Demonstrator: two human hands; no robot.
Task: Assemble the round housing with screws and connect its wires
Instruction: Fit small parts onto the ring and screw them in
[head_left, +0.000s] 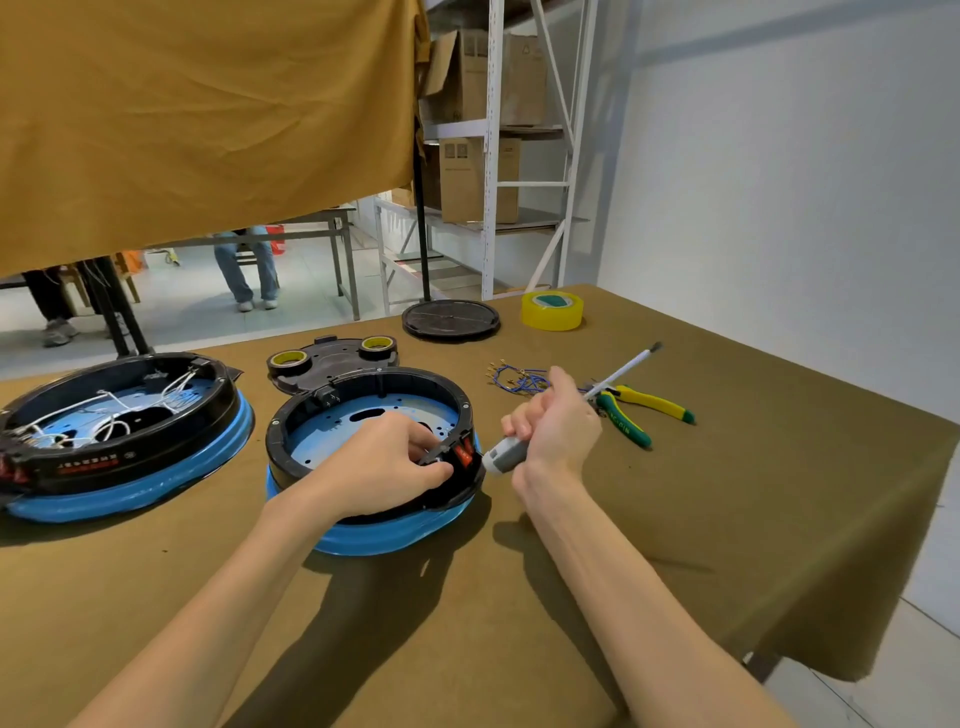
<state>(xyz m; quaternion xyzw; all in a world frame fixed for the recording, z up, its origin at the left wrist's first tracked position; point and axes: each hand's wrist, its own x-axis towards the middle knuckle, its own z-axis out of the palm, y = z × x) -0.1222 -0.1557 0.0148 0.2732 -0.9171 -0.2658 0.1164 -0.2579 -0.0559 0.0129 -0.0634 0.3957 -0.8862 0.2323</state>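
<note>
A round black housing (332, 410) with a blue base and a blue inner plate sits in the middle of the table. My left hand (387, 462) reaches into its right side and pinches the black switch panel with red switches (464, 453) at the rim. Just right of the housing, my right hand (558, 426) grips a grey-handled screwdriver (621, 373), its tip pointing up and away to the right. A bundle of blue wires (519, 378) with metal terminals lies behind my right hand.
A second housing (124, 447) with white wires inside stands at the left. A black cover (332, 361) carrying two tape rolls lies behind the middle housing. A round black lid (450, 319), yellow tape (551, 310) and green-yellow pliers (641, 413) lie farther back and right.
</note>
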